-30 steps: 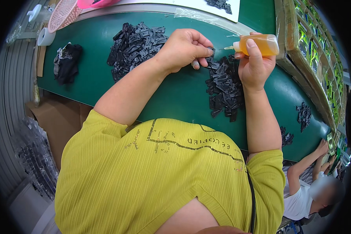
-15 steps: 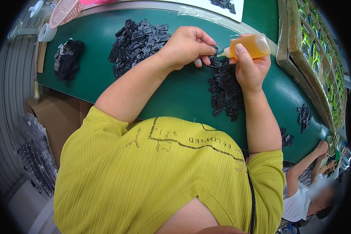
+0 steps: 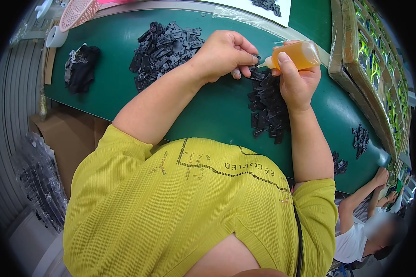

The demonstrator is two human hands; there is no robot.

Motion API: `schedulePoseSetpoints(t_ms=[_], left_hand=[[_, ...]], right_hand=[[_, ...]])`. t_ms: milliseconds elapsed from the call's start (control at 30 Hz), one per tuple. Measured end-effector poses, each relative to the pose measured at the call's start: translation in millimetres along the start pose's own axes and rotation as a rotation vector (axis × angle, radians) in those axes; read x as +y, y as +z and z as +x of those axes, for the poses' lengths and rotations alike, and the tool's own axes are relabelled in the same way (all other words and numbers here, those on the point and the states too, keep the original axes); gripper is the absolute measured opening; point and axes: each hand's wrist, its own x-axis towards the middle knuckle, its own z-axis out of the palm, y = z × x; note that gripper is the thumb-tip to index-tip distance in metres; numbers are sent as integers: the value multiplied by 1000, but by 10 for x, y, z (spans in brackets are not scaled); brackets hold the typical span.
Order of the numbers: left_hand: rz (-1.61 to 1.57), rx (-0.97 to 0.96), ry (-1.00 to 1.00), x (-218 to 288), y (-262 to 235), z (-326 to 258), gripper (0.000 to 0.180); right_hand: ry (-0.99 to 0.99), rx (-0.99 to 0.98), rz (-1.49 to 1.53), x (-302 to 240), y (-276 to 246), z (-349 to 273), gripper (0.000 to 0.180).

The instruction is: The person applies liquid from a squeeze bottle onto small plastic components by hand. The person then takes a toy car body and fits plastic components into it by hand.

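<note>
Between its thumb and fingers my left hand (image 3: 229, 55) pinches a small black plastic part (image 3: 255, 59). My right hand (image 3: 300, 78) is wrapped round a squeeze bottle (image 3: 298, 56) of amber liquid, tipped on its side. The bottle's pale narrow nozzle points left and meets or nearly meets the black part; which, I cannot tell. Beneath and just below both hands lies a pile of black plastic parts (image 3: 267, 106). A larger heap of black parts (image 3: 164, 51) sits left of my left hand, partly behind its wrist.
On the green table (image 3: 208, 115) a dark cloth (image 3: 82, 69) lies at the left, with a white roll (image 3: 56, 38) and pink basket (image 3: 78, 14) beyond. Stacked cartons (image 3: 351, 55) line the right edge. Small part piles (image 3: 360, 141) lie near a co-worker's arm (image 3: 363, 194).
Almost nothing differs. Both hands keep their hold on the part and the bottle, and the view has shifted very slightly.
</note>
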Motion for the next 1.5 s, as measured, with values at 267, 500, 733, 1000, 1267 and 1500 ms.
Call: schedulePoseSetpoints(t_ms=[267,500,733,1000,1267,1500], left_hand=[[-16,13,16,24,-59,1,22],[146,172,115,230,-203,32,25],[420,648,274,451,-1301,863,23],[974,558,210,629,-1041,302,23],[1118,142,65,420,-1021,66,25],[908,222,116,485,-937,-15,18]], right_hand=[[-38,34,125,-6,-70,109,23],[80,193,306,-7,-198,102,22],[78,148,279,-7,-120,122,23],[62,183,264,-1,-170,141,25],[67,164,252,-13,-105,114,24],[65,181,259,-26,-128,106,24]])
